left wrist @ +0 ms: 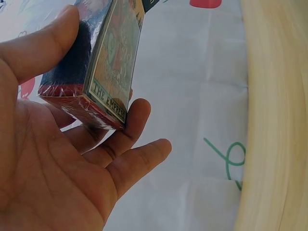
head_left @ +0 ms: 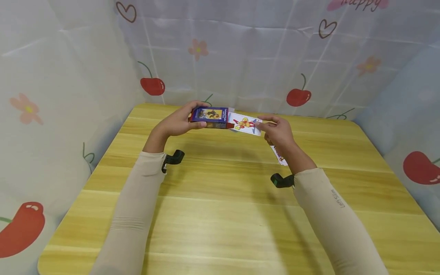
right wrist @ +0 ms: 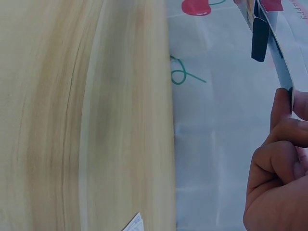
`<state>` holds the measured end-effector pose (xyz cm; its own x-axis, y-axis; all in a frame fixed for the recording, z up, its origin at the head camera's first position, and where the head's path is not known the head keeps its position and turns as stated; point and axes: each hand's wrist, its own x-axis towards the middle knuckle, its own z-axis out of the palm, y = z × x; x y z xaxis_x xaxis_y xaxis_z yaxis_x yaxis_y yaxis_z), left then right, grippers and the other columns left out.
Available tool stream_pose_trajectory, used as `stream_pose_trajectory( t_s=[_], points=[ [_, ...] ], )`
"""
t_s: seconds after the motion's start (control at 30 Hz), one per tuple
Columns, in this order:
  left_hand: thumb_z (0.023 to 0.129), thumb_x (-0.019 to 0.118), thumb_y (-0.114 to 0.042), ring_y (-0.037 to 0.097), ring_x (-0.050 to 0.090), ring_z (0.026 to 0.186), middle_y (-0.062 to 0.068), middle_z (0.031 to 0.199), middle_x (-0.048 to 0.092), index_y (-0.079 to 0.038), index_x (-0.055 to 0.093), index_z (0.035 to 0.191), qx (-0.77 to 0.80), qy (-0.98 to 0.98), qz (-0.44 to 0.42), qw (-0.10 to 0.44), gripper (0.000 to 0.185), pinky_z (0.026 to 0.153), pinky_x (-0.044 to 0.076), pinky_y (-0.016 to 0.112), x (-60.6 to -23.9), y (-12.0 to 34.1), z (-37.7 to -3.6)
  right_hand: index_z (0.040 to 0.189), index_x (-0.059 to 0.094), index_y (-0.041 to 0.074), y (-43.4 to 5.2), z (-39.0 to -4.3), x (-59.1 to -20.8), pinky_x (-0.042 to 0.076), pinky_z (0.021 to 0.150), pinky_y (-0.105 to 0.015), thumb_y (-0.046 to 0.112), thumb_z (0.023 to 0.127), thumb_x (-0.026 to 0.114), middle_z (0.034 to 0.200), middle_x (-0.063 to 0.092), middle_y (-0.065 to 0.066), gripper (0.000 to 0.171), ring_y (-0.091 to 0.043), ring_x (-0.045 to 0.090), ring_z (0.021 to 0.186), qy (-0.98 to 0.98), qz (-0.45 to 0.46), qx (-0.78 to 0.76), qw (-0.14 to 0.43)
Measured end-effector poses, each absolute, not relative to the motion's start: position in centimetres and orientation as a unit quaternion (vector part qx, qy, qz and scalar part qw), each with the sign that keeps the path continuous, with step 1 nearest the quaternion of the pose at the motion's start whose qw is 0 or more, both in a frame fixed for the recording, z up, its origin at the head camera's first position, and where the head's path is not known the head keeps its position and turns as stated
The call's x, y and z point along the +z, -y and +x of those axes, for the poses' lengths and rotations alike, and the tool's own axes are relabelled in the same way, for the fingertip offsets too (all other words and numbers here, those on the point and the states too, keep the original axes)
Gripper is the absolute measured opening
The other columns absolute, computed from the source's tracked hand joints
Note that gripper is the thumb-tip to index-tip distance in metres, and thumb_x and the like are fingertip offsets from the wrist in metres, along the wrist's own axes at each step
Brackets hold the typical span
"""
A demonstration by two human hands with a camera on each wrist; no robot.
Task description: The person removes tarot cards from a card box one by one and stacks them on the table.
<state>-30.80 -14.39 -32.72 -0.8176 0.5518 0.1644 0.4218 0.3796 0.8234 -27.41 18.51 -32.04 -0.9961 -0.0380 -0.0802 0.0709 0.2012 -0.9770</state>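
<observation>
My left hand [head_left: 178,121] grips a blue and red card box [head_left: 210,115] above the far part of the table. In the left wrist view the thumb lies on one side of the box [left wrist: 72,67] and fingers on another; "THE EMPRESS" is printed on one face. A picture card [head_left: 245,124] sticks out of the box's open right end. My right hand [head_left: 279,131] pinches the card's outer end between thumb and forefinger. From the right wrist view the card [right wrist: 281,62] is seen edge-on, beside a dark box flap [right wrist: 260,38]. Whether more cards lie behind it I cannot tell.
On the table [head_left: 213,214], below the right hand, lie some cards [head_left: 279,156], partly covered by that hand. A printed curtain [head_left: 240,57] hangs along the table's far edge. Black mounts [head_left: 175,157] jut from both wrists.
</observation>
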Motion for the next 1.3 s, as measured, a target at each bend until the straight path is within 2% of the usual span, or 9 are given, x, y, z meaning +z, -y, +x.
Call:
stream_pose_trajectory(
  t_s=[0.13,0.27,0.43,0.6,0.8,0.97,1.1,1.17,1.3],
  points=[
    [0.095,0.066,-0.020,0.028,0.052,0.114,0.014,0.136,0.046,-0.018,0.037,0.147,0.479,-0.825,0.291,0.073,0.060,0.093,0.049,0.042,-32.6,14.4,-30.8,0.116,0.057,0.013,-19.0,-27.1,-32.3,0.024,0.042,-0.024,0.023,0.090,0.073,0.069,0.064,0.008,0.033,-0.008,0.026,0.042,-0.755,0.035,-0.655,0.026],
    [0.095,0.066,-0.021,0.028,0.052,0.117,0.014,0.138,0.045,-0.018,0.037,0.147,0.479,-0.824,0.292,0.074,0.060,0.095,0.048,0.043,-32.6,14.4,-30.8,0.108,0.054,0.015,-19.8,-26.9,-32.8,0.024,0.041,-0.023,0.024,0.090,0.073,0.075,0.068,0.007,0.028,-0.007,0.028,0.041,-0.737,0.062,-0.673,0.006],
    [0.095,0.067,-0.022,0.028,0.050,0.121,0.014,0.141,0.043,-0.016,0.036,0.148,0.474,-0.826,0.296,0.071,0.062,0.098,0.047,0.046,-32.8,14.5,-30.9,0.105,0.054,0.015,-20.7,-26.5,-33.7,0.024,0.041,-0.021,0.024,0.090,0.072,0.076,0.069,0.007,0.025,-0.007,0.029,0.040,-0.716,0.092,-0.691,-0.022],
    [0.095,0.067,-0.022,0.029,0.048,0.121,0.014,0.142,0.042,-0.014,0.035,0.149,0.473,-0.827,0.297,0.071,0.063,0.098,0.047,0.046,-32.8,14.4,-31.0,0.102,0.055,0.017,-21.8,-25.7,-34.7,0.029,0.042,-0.021,0.027,0.089,0.074,0.079,0.066,0.002,0.026,-0.006,0.035,0.041,-0.721,0.164,-0.671,-0.054],
    [0.095,0.066,-0.022,0.029,0.049,0.120,0.014,0.142,0.042,-0.013,0.034,0.149,0.467,-0.831,0.294,0.073,0.064,0.097,0.047,0.046,-32.7,14.5,-30.9,0.100,0.055,0.021,-23.6,-24.7,-36.0,0.039,0.047,-0.021,0.035,0.088,0.073,0.097,0.059,-0.003,0.026,-0.007,0.053,0.058,-0.770,0.247,-0.585,-0.063],
    [0.095,0.066,-0.022,0.029,0.050,0.118,0.014,0.140,0.044,-0.014,0.034,0.149,0.469,-0.831,0.291,0.077,0.063,0.096,0.047,0.044,-32.7,14.5,-30.8,0.116,0.056,0.011,-25.1,-24.1,-37.2,0.044,0.052,-0.020,0.036,0.091,0.068,0.114,0.056,-0.009,0.037,-0.009,0.058,0.072,-0.807,0.255,-0.526,-0.078],
    [0.095,0.066,-0.020,0.029,0.050,0.119,0.015,0.140,0.044,-0.012,0.033,0.149,0.468,-0.830,0.293,0.077,0.063,0.096,0.047,0.044,-32.7,14.4,-30.8,0.125,0.056,0.004,-26.3,-23.8,-38.4,0.045,0.067,-0.020,0.034,0.092,0.065,0.127,0.055,-0.014,0.046,-0.016,0.056,0.096,-0.833,0.271,-0.473,-0.094],
    [0.095,0.066,-0.020,0.029,0.049,0.120,0.015,0.140,0.043,-0.011,0.033,0.149,0.467,-0.830,0.295,0.076,0.064,0.097,0.047,0.044,-32.7,14.2,-30.8,0.124,0.058,0.002,-26.8,-23.8,-39.0,0.042,0.073,-0.022,0.033,0.091,0.065,0.129,0.055,-0.016,0.046,-0.020,0.053,0.105,-0.843,0.276,-0.451,-0.100],
    [0.095,0.066,-0.021,0.029,0.048,0.121,0.015,0.141,0.043,-0.013,0.033,0.149,0.467,-0.830,0.294,0.079,0.063,0.097,0.047,0.044,-32.8,14.0,-30.8,0.120,0.061,0.000,-27.4,-23.7,-39.8,0.038,0.077,-0.026,0.029,0.088,0.066,0.128,0.058,-0.019,0.043,-0.028,0.051,0.111,-0.858,0.278,-0.420,-0.105]
  ],
)
